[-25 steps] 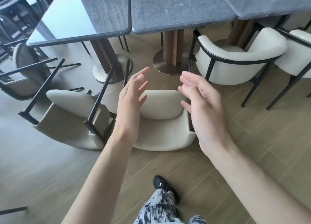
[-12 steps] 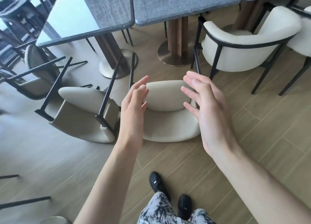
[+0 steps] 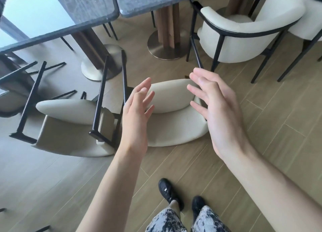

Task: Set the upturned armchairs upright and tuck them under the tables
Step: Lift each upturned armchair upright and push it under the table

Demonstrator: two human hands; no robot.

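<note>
A cream armchair (image 3: pixel 172 116) with black legs lies tipped over on the wooden floor right in front of me, its legs pointing toward the tables. My left hand (image 3: pixel 137 109) and my right hand (image 3: pixel 216 108) hover on either side of it with fingers spread, holding nothing. A second tipped armchair (image 3: pixel 69 127) lies just to its left, and a third overturned chair (image 3: pixel 14 92) shows at the far left edge. Two dark stone-topped tables (image 3: pixel 153 3) on pedestal bases stand beyond them.
An upright cream armchair (image 3: pixel 244 38) stands at the right table, with another (image 3: pixel 311 19) partly visible behind it. Round metal pedestal bases (image 3: pixel 167 48) sit on the floor past the tipped chairs. My two black shoes (image 3: pixel 169 193) stand on the plank floor below.
I have stepped closer and both hands have lowered toward the middle tipped armchair, now flanking its seat. The second foot has come into view.
</note>
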